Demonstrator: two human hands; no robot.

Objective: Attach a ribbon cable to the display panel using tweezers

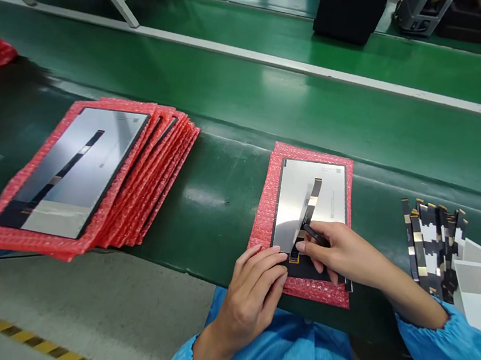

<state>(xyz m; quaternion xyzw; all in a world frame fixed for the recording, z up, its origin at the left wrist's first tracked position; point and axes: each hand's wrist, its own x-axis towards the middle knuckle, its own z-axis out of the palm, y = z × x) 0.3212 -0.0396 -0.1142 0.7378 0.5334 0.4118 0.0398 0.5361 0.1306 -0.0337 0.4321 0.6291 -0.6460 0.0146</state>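
Observation:
A display panel (285, 209) with a silvery back lies on red bubble wrap (264, 218) in front of me. A dark flex cable (312, 198) with gold ends runs lengthwise on it. In my right hand (341, 252) is a slim black tool (316, 235), its kind unclear; its tip meets the cable, and my fingertips rest near the cable's lower end. My left hand (254, 294) lies with fingers stretched out over the panel's lower left corner, holding nothing.
Left, a stack of red bubble wrap sheets (159, 193) bears another panel (86, 171) with a cable. Right, several loose flex cables (433, 247) lie beside a white box (478, 288). Behind are a white rail (282, 63), a black bin (351, 8) and a tape dispenser (422, 12).

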